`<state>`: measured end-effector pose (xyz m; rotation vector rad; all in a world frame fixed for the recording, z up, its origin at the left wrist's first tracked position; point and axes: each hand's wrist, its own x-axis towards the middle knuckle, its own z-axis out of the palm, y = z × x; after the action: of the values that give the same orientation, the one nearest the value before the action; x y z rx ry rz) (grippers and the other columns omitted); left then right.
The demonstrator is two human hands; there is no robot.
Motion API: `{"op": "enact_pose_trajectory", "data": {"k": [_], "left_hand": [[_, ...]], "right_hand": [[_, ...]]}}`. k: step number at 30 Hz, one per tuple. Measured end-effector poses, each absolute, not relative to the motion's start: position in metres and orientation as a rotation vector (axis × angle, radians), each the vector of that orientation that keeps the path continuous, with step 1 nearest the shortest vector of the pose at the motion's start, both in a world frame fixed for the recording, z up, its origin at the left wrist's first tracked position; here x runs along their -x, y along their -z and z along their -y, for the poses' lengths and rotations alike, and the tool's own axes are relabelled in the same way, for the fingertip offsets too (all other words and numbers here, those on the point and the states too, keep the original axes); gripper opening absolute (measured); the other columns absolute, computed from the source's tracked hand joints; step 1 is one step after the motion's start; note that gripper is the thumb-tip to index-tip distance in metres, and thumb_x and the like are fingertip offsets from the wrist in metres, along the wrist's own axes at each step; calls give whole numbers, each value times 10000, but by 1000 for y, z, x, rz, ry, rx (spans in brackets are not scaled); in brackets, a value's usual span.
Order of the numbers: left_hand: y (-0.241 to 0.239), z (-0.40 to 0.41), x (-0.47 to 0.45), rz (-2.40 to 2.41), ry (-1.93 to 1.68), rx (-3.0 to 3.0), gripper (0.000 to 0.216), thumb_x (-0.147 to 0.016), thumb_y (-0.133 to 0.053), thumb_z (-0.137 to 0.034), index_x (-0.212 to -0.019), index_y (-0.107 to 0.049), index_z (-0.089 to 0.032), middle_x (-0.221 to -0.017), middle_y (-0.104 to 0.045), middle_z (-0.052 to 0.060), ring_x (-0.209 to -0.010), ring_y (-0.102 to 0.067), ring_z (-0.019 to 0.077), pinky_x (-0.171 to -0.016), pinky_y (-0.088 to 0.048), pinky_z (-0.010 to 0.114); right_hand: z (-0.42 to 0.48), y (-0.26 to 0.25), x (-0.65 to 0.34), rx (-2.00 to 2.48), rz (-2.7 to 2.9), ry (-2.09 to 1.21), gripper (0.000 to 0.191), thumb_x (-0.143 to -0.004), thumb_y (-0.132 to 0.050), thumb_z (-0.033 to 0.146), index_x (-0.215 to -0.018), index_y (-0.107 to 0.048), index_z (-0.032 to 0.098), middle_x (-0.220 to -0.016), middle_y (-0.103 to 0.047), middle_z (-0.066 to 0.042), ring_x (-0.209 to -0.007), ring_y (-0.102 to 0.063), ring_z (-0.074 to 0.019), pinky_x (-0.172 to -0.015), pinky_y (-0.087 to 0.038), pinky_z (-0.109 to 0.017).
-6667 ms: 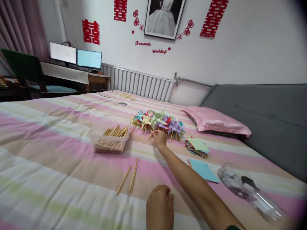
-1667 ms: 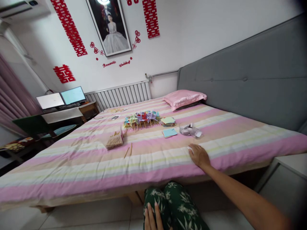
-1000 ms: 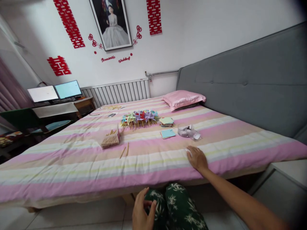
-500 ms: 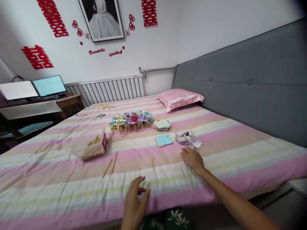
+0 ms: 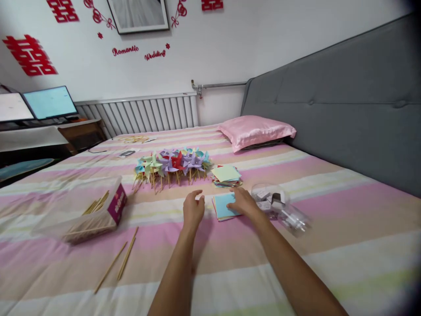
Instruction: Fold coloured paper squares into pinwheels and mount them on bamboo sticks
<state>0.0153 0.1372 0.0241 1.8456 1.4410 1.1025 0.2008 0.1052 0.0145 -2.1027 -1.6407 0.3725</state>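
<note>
My right hand (image 5: 242, 202) lies on a small stack of coloured paper squares (image 5: 221, 207) with a light blue sheet on top, fingers flat and spread over its right edge. Just left of that stack, my left hand (image 5: 193, 210) hovers with fingers loosely open and nothing in it. Behind them lies a pile of finished paper pinwheels (image 5: 173, 163) on wooden sticks. A second stack of mixed coloured squares (image 5: 226, 174) sits beyond the blue one.
A clear plastic container (image 5: 278, 205) with small bits lies on its side right of my right hand. A clear box of wooden sticks (image 5: 95, 213) stands at left, with loose sticks (image 5: 126, 254) in front. A pink pillow (image 5: 256, 130) and grey headboard (image 5: 345, 92) are at right.
The view has moved from beside the bed to close over it. My right hand slid from the bed's edge onto the blue paper stack, and my left hand came up beside it.
</note>
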Motion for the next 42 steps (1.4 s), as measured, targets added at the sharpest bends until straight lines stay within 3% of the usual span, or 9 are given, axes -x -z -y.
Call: {"op": "enact_pose_trajectory", "data": {"k": [4,6,10,19,27,34,38,42], "left_hand": [[16,-145,-13,-1477,-1072,-1694,296,-786,-571,-267,-1032,-652,-123,-968,-699,140,-664,-653,173,-643,-502,308],[23,-144,-10,-1426,-1104,-1635,359,-774,-591,-333,-1081,-643,-154,-1029,-690,132,-666,-647,165,-613,-494,294],[20,-140,-10,-1426,-995,-1622,413,-726,-632,-377,-1056,-666,-131,-874,-703,132,-645,-630,184,-597,-480,303],[10,-128,-21,-1406,-791,-1841,423,-731,-608,-243,-1132,-641,-114,-850,-703,107,-679,-621,190,-671,-485,317],[10,-121,-25,-1205,-653,-2115,325,-728,-612,-162,-1046,-677,-180,-1019,-699,77,-821,-618,190,-755,-473,307],[11,-122,-26,-1205,-656,-2127,283,-740,-614,-158,-1014,-685,-174,-1008,-697,76,-794,-612,177,-751,-474,300],[11,-121,-26,-1198,-656,-2138,281,-741,-613,-155,-1011,-689,-172,-1001,-702,78,-805,-618,184,-754,-476,308],[11,-121,-26,-1208,-642,-2127,294,-741,-611,-153,-1025,-683,-178,-1009,-702,79,-837,-625,201,-771,-477,319]], "right_hand": [[-108,11,-207,2081,1655,-366,765,-662,-730,303,-1346,-444,114,-1426,-415,-184,-1319,-386,-306,-1040,-361,-415],[-109,13,-210,2002,1699,-386,845,-628,-758,313,-1374,-407,125,-1449,-388,-170,-1319,-389,-297,-1046,-362,-403],[-111,9,-214,2010,1728,-431,828,-615,-774,283,-1342,-444,64,-1412,-440,-189,-1315,-398,-288,-1088,-314,-370],[-117,19,-220,1973,1657,-421,891,-547,-813,317,-1337,-461,105,-1381,-491,-168,-1273,-449,-301,-1046,-352,-394],[-119,13,-219,1930,1637,-292,694,-588,-792,232,-1239,-565,157,-1253,-604,-122,-1183,-532,-269,-1010,-392,-376],[-118,6,-217,2013,1614,-229,484,-721,-658,120,-1196,-612,205,-1201,-648,-80,-1153,-565,-250,-996,-411,-364],[-118,4,-216,2011,1642,-231,445,-745,-627,113,-1184,-627,188,-1188,-660,-85,-1141,-566,-261,-992,-412,-375],[-115,1,-214,1893,1785,-235,490,-681,-718,193,-1163,-637,169,-1207,-641,-97,-1189,-511,-275,-1016,-381,-388]]}}
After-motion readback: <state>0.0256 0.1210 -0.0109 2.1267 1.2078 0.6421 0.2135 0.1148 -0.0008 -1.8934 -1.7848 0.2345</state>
